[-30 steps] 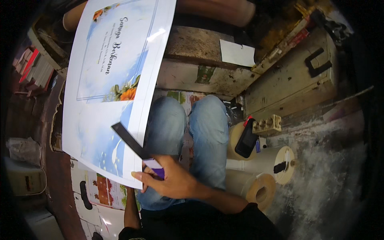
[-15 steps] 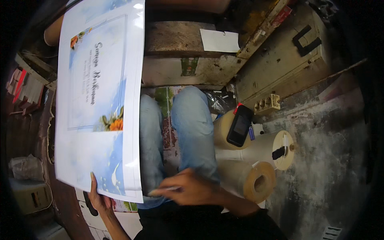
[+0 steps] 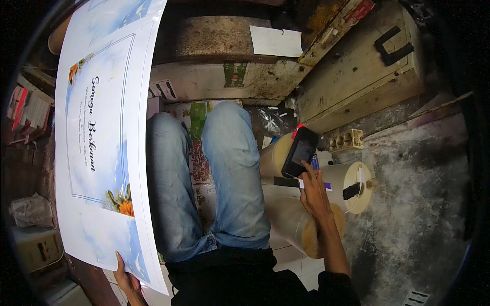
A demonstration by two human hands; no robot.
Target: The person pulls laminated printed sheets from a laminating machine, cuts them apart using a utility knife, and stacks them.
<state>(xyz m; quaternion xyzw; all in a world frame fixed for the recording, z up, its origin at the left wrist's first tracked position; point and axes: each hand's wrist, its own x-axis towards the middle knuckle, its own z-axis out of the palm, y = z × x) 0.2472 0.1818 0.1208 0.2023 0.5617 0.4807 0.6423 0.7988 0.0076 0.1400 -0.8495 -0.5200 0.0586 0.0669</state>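
A large printed sheet (image 3: 109, 224), pale blue with orange flowers and script lettering, stands tilted at the left. My left hand (image 3: 127, 280) grips its lower edge, thumb on the front and the other fingers hidden behind. My right hand (image 3: 315, 193) is over at a black phone (image 3: 304, 145), with a fingertip at the lower part of its dark screen. A thin flat strip (image 3: 286, 182), dark at one end and white and purple at the other, crosses behind the fingers of that hand and appears held in them; its exact kind is unclear.
Film rolls (image 3: 291, 224) stand to the right of my knees, the phone lying on one. Beyond them are a socket strip (image 3: 347, 140) and a metal box (image 3: 352, 76) with a black handle. A white paper (image 3: 276, 41) lies on the wooden ledge ahead. Stacked papers (image 3: 31, 112) are far left.
My right hand has moved from beside the sheet's lower corner rightward to the phone, carrying a thin thing. The printed sheet has shifted left and down, still in my left hand.
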